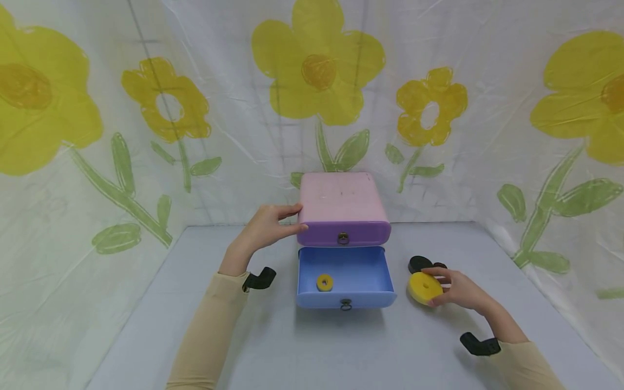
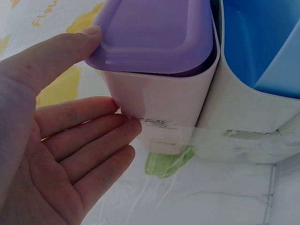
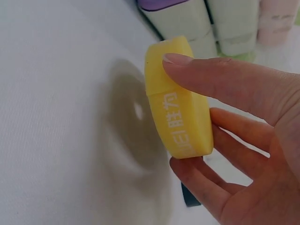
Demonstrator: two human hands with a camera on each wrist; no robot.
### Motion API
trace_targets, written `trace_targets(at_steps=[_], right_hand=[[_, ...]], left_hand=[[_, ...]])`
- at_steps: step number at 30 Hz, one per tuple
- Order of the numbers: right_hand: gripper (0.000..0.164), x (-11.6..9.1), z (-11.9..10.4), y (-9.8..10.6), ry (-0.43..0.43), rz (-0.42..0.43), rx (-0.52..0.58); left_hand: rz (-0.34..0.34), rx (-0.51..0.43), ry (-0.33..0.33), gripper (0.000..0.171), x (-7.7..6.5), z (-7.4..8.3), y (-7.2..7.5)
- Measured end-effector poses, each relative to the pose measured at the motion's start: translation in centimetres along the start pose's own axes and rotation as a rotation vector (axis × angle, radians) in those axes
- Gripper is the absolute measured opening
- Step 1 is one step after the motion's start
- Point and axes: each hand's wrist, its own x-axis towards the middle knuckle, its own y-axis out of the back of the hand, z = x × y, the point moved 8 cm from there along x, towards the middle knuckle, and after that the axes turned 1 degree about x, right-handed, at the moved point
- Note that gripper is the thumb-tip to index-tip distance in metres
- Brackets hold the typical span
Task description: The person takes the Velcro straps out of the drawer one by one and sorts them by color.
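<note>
My right hand pinches a thick yellow roll with a small centre hole, thumb on one side and fingers on the other. In the right wrist view the yellow roll shows white printed characters and is held off the table above its shadow. My left hand touches the left side of the pink top unit with its purple drawer. In the left wrist view my thumb lies on the purple drawer front, with straight fingers against the pink side. Below, the pulled-out blue drawer holds a small yellow ring.
Behind my right hand lie a black roll and a smaller dark round thing, partly hidden. The pale table meets a flowered curtain at the back. Each wrist wears a black camera mount.
</note>
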Motion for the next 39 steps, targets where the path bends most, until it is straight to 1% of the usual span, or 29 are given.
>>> trace_targets(at_steps=[6, 8, 19, 24, 27, 39], right_hand=[[0.078, 0.1, 0.6, -0.1, 0.006, -0.013, 0.003], [0.077, 0.2, 1.0, -0.1, -0.005, -0.011, 0.000], [0.078, 0.2, 2.3, -0.1, -0.030, -0.010, -0.016], [0.078, 0.0, 2.3, -0.1, -0.033, -0.012, -0.004], [0.078, -0.1, 2.2, -0.1, -0.021, -0.015, 0.005], [0.083, -0.2, 2.6, 0.1, -0.053, 0.027, 0.015]], left_hand=[[0.002, 0.006, -0.017, 0.068, 0.1, -0.1, 0.0], [0.004, 0.009, -0.023, 0.068, 0.1, -0.1, 0.0], [0.002, 0.005, -0.021, 0.068, 0.0, 0.0, 0.0], [0.001, 0.005, -0.021, 0.068, 0.1, -0.1, 0.0], [0.003, 0.008, -0.019, 0.068, 0.1, -0.1, 0.0], [0.008, 0.024, -0.025, 0.067, 0.1, 0.0, 0.1]])
